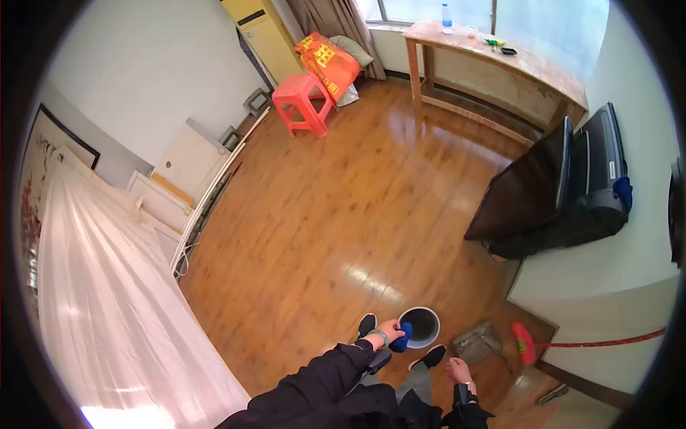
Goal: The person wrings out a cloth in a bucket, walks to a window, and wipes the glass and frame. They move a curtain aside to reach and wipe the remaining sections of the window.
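Note:
My left hand [388,332], with a band at its wrist, is closed on a bunched blue cloth [401,338]. The cloth hangs right at the near left rim of a round bucket [436,326] with a dark inside, which stands on the floor just beyond my feet. My right hand [459,370] is apart from it, low on the right, with its fingers curled in and nothing showing in them. Close by that hand, a grey-brown bag or folded cloth [477,344] lies on the floor.
A red broom [525,343] leans at the right wall. Beyond it a large black television [525,189] stands tilted. White sheeting [114,286] covers things on the left. A red stool [304,100] and a wooden table [500,53] with a bottle [446,19] are at the back.

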`<state>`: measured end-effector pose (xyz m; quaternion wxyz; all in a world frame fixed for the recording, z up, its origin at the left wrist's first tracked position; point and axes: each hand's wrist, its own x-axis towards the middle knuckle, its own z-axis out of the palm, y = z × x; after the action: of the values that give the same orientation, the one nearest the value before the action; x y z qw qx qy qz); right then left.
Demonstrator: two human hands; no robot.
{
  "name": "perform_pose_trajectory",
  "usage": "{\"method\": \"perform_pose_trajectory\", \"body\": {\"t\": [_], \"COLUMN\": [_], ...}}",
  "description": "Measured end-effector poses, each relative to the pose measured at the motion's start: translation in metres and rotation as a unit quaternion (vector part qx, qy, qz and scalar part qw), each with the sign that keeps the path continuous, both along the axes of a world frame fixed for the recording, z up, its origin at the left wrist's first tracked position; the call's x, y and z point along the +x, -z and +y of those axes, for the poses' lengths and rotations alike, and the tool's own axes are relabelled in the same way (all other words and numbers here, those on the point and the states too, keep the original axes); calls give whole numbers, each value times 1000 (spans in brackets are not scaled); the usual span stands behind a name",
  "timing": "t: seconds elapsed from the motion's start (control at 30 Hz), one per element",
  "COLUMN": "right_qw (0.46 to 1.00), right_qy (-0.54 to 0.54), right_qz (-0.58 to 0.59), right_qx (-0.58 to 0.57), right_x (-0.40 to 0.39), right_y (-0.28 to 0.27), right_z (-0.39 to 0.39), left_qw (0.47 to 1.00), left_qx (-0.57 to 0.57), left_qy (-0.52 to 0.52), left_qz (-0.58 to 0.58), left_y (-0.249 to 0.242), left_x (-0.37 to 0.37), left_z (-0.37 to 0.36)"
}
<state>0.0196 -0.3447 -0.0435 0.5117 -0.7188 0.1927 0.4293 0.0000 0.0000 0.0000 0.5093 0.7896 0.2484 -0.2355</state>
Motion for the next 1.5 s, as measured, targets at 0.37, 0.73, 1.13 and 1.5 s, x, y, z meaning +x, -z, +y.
{"method": "perform_pose_trajectory", "body": {"t": [0.37, 0.73, 1.13, 1.5], "right_qw": [1000, 999, 990, 965], "right_qy": [2, -32, 50, 126], "right_qz": [-10, 27, 123, 219], "right_qx": [3, -5, 47, 73], "right_x": [-44, -60, -25, -13], "right_y": [1, 46, 143, 227], "right_z": [77, 95, 124, 157], "left_qw": [990, 979, 963, 955], "left_qx": [-64, -69, -107, -15], "left_qy": [-101, -95, -163, -190], "left_qz": [73, 170, 187, 226], "left_y": [31, 84, 207, 308], "left_x": [-30, -35, -15, -14], "left_z": [37, -4, -28, -30]}}
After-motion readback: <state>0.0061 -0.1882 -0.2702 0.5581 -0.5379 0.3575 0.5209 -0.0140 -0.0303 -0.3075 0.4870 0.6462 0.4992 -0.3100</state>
